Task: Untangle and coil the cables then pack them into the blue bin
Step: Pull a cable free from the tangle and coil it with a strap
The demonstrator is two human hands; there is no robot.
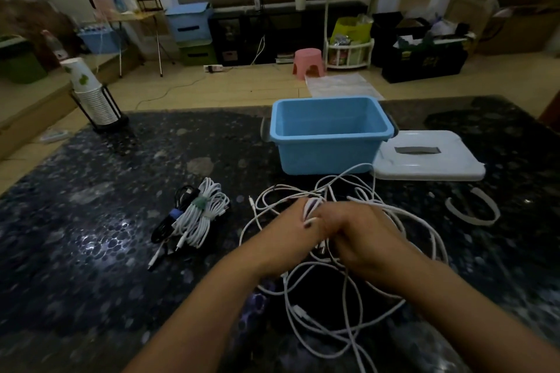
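Both hands, left (295, 232) and right (360, 236), grip pinching tangled cables (348, 306) to free loops. Bin (328, 148) open beyond, awaiting coils (197, 215).

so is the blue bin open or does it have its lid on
Open: the blue bin shows its bare inside, and the white lid lies beside it.

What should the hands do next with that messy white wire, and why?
Probably pull one loop free. Both the left hand and right hand grip the tangled white cables, which still lie knotted, and the blue bin holds nothing yet.
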